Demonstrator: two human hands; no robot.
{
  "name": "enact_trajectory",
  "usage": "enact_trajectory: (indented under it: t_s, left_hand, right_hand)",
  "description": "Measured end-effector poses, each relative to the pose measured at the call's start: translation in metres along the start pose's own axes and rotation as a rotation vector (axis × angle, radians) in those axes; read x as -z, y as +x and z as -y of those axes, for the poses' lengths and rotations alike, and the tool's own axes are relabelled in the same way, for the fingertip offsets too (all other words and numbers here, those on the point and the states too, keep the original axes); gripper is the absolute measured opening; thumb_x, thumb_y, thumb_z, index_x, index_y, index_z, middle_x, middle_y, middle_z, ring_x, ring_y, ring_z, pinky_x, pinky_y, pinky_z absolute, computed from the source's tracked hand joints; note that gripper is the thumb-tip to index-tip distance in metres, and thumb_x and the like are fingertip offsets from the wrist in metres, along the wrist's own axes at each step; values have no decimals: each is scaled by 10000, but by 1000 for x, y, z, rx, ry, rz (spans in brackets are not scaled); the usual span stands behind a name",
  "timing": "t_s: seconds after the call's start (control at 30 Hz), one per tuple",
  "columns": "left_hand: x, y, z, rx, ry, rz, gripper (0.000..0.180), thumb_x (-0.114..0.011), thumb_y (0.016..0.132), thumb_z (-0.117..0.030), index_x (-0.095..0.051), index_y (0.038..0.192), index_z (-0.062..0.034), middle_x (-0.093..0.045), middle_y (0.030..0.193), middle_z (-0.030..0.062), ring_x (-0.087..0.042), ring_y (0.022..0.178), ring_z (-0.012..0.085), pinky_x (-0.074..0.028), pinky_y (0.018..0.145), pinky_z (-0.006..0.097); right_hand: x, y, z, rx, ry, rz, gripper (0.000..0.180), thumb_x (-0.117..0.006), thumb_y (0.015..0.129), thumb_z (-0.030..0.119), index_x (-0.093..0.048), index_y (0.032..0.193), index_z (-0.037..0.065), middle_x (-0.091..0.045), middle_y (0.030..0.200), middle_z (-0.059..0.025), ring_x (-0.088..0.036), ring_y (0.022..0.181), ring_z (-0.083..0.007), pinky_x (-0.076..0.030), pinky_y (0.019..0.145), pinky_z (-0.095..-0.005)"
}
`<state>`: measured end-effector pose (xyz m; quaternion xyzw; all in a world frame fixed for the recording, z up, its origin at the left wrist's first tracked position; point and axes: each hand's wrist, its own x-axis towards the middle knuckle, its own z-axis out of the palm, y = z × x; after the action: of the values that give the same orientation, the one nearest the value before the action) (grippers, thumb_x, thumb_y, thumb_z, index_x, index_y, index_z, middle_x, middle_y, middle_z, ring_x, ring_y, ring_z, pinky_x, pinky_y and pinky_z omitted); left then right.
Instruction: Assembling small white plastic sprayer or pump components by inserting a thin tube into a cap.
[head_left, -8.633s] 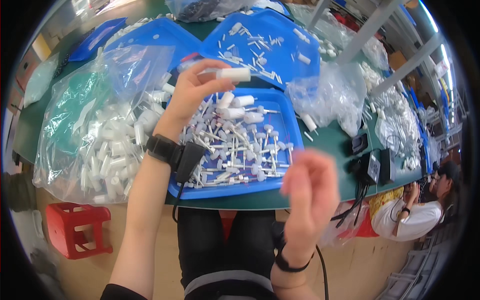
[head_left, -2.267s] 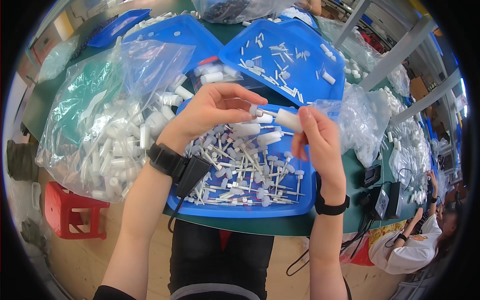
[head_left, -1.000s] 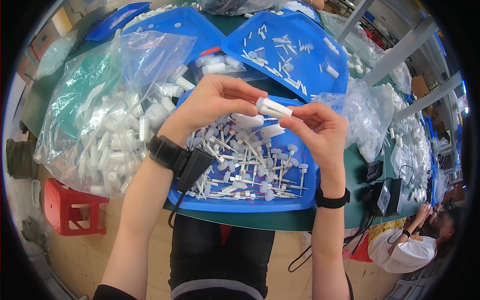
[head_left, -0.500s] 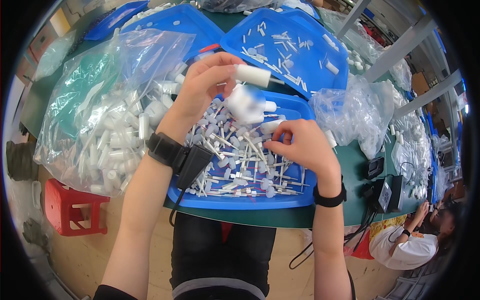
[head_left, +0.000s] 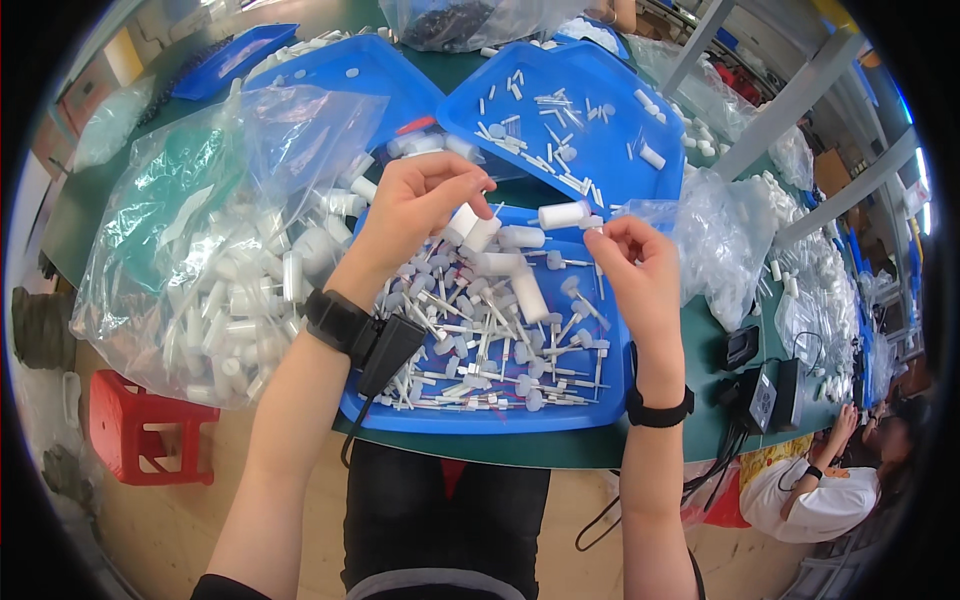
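Blue tray's (head_left: 490, 423) smooth plast., bag's (head_left: 305, 122) glossy clear plast., white cyls (head_left: 529, 293) semi-matt.

Red stool (head_left: 112, 432) on tan floor (head_left: 170, 522)

Pins (head_left: 490, 345) lie in the near tray (head_left: 480, 420). From it: bag (head_left: 180, 235) holding tubes (head_left: 240, 295) at nine o'clock, second tray (head_left: 395, 75) at eleven, third tray (head_left: 550, 75) at one, plastic film (head_left: 722, 240) at two, box (head_left: 758, 402) just past three, stool (head_left: 125, 430) at eight
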<state>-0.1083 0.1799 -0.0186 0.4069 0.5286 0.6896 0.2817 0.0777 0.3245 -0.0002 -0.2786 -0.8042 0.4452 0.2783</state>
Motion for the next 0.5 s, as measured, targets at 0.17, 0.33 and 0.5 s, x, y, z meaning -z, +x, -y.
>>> enact_trajectory:
  t_s: [0.17,0.33,0.5]
  left_hand:
    - [-6,-2,-6,89,-45,95,191,-658,803,-153,-642,940,-21,-654,777,24,-463,534,-8,-290,436,149]
    - [-8,-6,-10,123,0,292,210,-673,750,-51,-633,952,-7,-648,840,47,-560,583,47,-389,446,168]
    - [-8,-6,-7,84,-27,389,200,-661,742,18,-624,939,18,-640,874,92,-621,679,121,-502,582,224]
  right_hand:
    - [-14,-5,-1,123,233,168,133,-628,812,139,-561,831,25,-544,599,2,-461,515,-41,-344,462,-221]
    - [-26,-17,24,262,-55,355,116,-624,831,163,-564,861,68,-472,501,-28,-427,437,-107,-310,441,-258]
    - [-24,-16,22,221,-51,283,108,-624,830,162,-582,868,71,-464,489,-16,-407,432,-89,-287,433,-252]
